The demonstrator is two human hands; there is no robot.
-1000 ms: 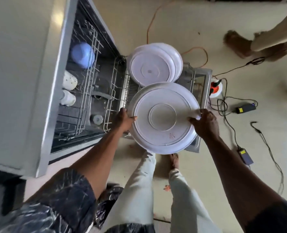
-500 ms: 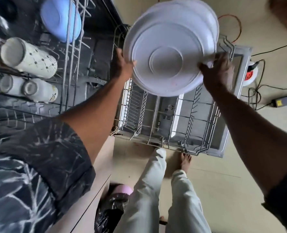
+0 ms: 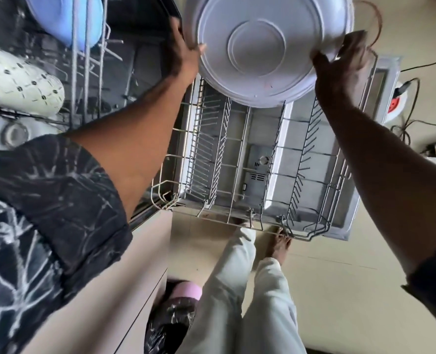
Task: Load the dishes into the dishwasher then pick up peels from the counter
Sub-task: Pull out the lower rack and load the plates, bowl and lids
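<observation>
The left hand (image 3: 182,51) and the right hand (image 3: 339,70) each grip 1 side of the white plate (image 3: 260,44), above the far end of the rack (image 3: 237,175).

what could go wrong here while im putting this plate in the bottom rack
The plate is held only at its rim by the left hand and right hand; a slip could drop it onto the lower rack tines and chip it. A bare foot sits just under the rack's front edge, so a fall might hit it. Cables on the floor nearby could trip you.
</observation>
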